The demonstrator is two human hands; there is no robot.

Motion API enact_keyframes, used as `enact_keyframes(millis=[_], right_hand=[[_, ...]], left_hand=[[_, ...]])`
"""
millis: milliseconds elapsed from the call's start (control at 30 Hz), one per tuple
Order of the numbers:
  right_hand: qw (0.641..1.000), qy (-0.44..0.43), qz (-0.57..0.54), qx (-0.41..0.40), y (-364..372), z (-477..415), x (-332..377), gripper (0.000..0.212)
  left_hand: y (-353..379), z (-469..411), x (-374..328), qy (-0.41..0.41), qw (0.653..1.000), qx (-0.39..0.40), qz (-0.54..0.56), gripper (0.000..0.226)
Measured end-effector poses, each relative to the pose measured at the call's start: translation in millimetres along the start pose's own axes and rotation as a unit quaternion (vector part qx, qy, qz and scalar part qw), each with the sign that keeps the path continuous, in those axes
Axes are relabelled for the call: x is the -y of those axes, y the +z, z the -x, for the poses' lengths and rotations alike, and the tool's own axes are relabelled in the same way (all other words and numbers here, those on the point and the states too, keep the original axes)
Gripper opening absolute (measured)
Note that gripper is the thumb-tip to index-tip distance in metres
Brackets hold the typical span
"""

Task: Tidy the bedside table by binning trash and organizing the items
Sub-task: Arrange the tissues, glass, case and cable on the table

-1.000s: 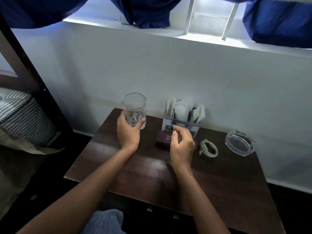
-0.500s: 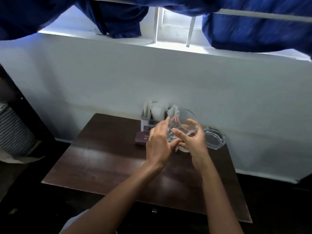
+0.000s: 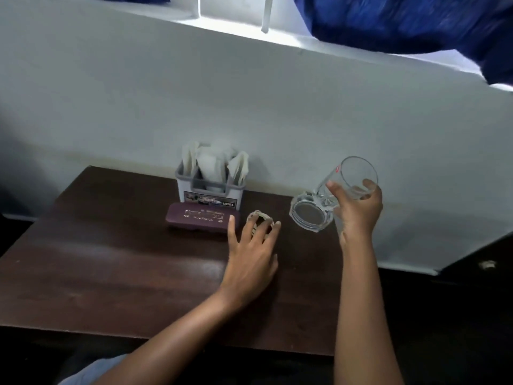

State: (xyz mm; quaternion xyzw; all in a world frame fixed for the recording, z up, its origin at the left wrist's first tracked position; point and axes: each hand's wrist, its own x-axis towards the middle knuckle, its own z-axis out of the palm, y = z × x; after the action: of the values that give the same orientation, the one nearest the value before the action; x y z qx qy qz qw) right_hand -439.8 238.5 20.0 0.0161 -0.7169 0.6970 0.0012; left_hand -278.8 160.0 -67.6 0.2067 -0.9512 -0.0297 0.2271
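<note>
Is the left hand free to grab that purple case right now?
Probably yes. The left hand is empty and spread over the coiled cable, and the purple case lies just beside it, uncovered.

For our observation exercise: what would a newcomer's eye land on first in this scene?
Probably the clear drinking glass, held tilted in the right hand above the glass ashtray at the table's back right. Next, the left hand spread over the coiled cable, beside the maroon case and the grey organizer stuffed with white papers.
</note>
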Motion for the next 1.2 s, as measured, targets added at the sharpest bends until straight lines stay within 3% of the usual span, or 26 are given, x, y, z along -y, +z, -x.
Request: enact_keyframes(millis=[67,367,500,867,1000,1100,1200], right_hand=[[1.000,0.013,0.002,0.009,0.2,-5.7,-8.7,0.087],[0.996,0.014,0.083,0.040,7.1,-6.3,-33.2,0.068],[0.994,0.017,0.099,0.042,9.3,-7.6,-34.0,0.078],[0.991,0.000,0.127,0.052,19.7,-7.0,-31.5,0.076],[0.988,0.005,0.143,0.055,21.3,-6.5,-31.6,0.078],[0.982,0.008,0.168,0.084,19.8,-9.9,-35.1,0.080],[0.979,0.014,0.199,0.032,14.5,-13.6,-43.4,0.066]], left_hand=[[6.3,-3.4,5.8,-0.002,1.000,0.000,0.004,0.066],[20.4,-3.1,10.7,-0.008,1.000,-0.008,0.003,0.057],[22.8,-2.7,9.0,-0.012,1.000,-0.002,0.001,0.054],[19.1,-4.4,12.6,-0.074,0.997,0.024,-0.005,0.046],[14.9,-7.3,11.4,-0.061,0.997,0.035,-0.022,0.033],[5.5,-11.5,7.2,-0.048,0.997,0.044,-0.039,0.034],[-0.6,-11.5,5.0,-0.046,0.996,0.071,-0.035,0.037]])
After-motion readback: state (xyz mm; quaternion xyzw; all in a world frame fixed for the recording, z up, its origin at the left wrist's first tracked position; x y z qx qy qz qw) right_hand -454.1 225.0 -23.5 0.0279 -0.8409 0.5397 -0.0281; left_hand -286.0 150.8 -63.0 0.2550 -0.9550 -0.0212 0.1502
